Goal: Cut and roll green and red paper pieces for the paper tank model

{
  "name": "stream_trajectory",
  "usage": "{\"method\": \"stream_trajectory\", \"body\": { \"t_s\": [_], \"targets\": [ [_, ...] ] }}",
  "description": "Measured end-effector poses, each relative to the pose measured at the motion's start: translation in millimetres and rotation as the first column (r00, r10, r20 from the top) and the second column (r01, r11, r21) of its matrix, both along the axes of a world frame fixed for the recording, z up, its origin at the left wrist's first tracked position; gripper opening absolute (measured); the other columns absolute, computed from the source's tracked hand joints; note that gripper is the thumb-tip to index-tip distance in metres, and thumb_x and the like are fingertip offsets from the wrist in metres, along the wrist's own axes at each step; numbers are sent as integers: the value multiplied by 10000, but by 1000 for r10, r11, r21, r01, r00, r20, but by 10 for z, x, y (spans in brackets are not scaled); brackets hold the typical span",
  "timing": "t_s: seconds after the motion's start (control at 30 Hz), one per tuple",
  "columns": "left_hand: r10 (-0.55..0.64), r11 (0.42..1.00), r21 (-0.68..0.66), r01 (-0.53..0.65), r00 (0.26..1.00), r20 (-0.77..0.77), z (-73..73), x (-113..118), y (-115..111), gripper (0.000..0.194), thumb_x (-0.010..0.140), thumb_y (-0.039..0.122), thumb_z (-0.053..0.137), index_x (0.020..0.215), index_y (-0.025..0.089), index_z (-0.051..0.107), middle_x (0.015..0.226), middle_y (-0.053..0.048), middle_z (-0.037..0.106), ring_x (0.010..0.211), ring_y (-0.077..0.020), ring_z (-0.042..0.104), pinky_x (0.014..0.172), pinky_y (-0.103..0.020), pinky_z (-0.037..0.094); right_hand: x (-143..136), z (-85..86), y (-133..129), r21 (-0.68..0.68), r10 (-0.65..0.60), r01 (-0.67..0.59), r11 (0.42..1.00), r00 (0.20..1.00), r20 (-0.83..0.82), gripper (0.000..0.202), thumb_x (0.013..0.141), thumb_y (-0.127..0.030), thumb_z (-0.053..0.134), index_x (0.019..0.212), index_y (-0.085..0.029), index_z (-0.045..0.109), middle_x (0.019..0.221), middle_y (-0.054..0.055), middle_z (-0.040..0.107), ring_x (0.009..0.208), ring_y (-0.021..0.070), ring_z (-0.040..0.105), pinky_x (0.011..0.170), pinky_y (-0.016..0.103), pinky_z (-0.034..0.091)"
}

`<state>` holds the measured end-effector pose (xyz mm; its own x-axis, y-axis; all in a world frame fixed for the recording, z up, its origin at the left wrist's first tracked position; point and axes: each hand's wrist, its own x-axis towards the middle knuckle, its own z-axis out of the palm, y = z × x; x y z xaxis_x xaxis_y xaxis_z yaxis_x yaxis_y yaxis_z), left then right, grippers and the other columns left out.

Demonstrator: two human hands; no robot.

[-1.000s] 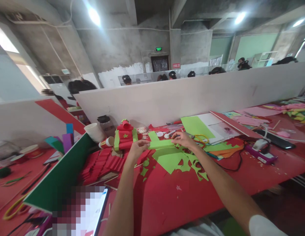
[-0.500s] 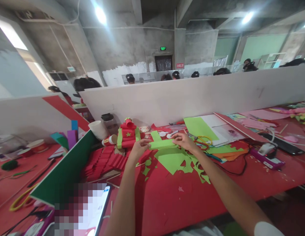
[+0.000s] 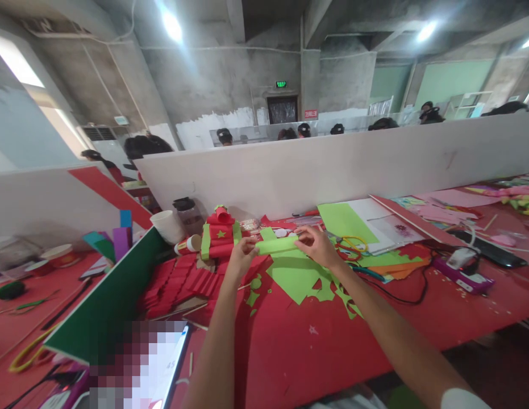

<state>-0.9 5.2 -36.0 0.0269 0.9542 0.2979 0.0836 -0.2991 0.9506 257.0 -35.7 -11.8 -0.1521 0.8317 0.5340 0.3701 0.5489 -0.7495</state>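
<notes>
Between my two hands is a narrow strip of light green paper, curled along its length. My left hand pinches its left end, and my right hand pinches the right end. Below the strip, a larger light green sheet with cut-out holes lies on the red table. Small green scraps lie left of that sheet. Behind my left hand stands a red and green paper model with a star on its front. Folded red paper pieces are heaped to the left.
Yellow-handled scissors lie right of my right hand. A green board stands at the left, near a phone. A paper cup and a jar stand behind. A purple power strip sits at the right; a white partition spans the back.
The green strip has gone from fairly flat to more rolled between my fingers. Both hands stay nearly in place, and the view has shifted slightly.
</notes>
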Motion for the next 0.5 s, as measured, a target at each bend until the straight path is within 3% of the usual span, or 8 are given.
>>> {"method": "stream_trajectory", "body": {
  "t_s": [0.2,0.33,0.5],
  "targets": [
    [-8,999,-31,15,978,207,-122,216,-32,488,634,417,785,1015,180,593,824,-25,658,807,-162,631,759,-273,488,-79,72,-107,171,-135,145,975,988,-72,256,849,-317,609,1087,-234,565,850,38,688,703,162,628,636,267,501],
    [14,1000,16,-18,976,218,-204,335,-61,505,680,442,756,1096,215,579,788,4,632,765,-137,610,712,-239,474,-93,94,-135,223,-195,212,952,976,-96,277,851,-310,609,1112,-244,544,941,64,676,823,191,655,679,286,523],
    [-8,1000,23,3,979,204,-238,326,-68,492,702,438,743,1122,242,579,761,26,606,724,-116,582,689,-220,464,-112,127,-175,282,-171,175,943,985,-38,223,862,-296,609,1070,-253,543,996,70,663,894,202,673,796,331,526]
  ]
}}
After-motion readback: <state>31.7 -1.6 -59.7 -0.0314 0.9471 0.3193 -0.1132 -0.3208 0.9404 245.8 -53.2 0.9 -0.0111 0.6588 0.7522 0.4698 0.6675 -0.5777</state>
